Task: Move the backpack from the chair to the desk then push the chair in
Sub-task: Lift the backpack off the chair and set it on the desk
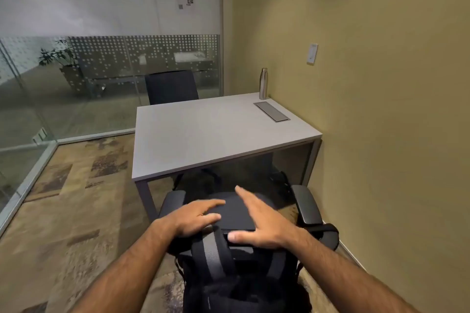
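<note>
A black backpack [218,259] with grey straps sits on the office chair [306,204], just short of the grey desk [216,134]. The chair's two armrests stick out on either side of the bag. My left hand [195,216] lies on the bag's top left with its fingers spread. My right hand [256,221] rests flat on the top right, thumb along the upper edge. Neither hand has closed on anything. The bag hides the chair's seat and back.
A steel bottle [263,83] and a cable hatch [271,111] are at the desk's far right corner. A second dark chair [171,86] stands behind the desk. A yellow wall runs close on the right, glass partitions on the left, with patterned carpet between.
</note>
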A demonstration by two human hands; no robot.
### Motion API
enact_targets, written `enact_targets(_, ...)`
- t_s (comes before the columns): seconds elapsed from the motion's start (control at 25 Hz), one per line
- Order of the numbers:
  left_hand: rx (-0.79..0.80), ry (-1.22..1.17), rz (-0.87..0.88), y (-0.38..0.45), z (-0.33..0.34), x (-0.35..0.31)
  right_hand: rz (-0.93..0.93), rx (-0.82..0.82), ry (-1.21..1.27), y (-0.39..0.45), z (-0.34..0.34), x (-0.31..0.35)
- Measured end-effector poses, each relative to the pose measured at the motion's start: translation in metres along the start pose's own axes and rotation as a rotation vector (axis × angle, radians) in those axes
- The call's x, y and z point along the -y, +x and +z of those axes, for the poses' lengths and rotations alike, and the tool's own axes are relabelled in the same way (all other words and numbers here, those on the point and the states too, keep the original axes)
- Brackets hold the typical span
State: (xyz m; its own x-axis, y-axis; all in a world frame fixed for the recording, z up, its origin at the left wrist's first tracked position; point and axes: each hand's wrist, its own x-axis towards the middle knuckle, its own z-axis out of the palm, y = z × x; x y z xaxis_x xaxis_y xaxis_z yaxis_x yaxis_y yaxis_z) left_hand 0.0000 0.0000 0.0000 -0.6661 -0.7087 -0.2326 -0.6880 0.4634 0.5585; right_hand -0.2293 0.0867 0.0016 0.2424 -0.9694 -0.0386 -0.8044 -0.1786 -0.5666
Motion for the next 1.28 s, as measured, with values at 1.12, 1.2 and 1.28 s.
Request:
enact_targets(1.12,-0.131,0.394,0.197,-0.039,-0.018,0.036,0.081,0.321,-0.258,-0.005,0.002,0.018)
enact_targets(1.2,-0.180,0.414,0.189,-0.057,-0.011,0.042,0.079,0.302,-0.263,-0.005,0.005,0.018)
enact_targets(1.28,-0.218,0.439,0.175,-0.070,-0.002,0.041,0.050,0.311,-0.225,-0.007,0.007,0.015)
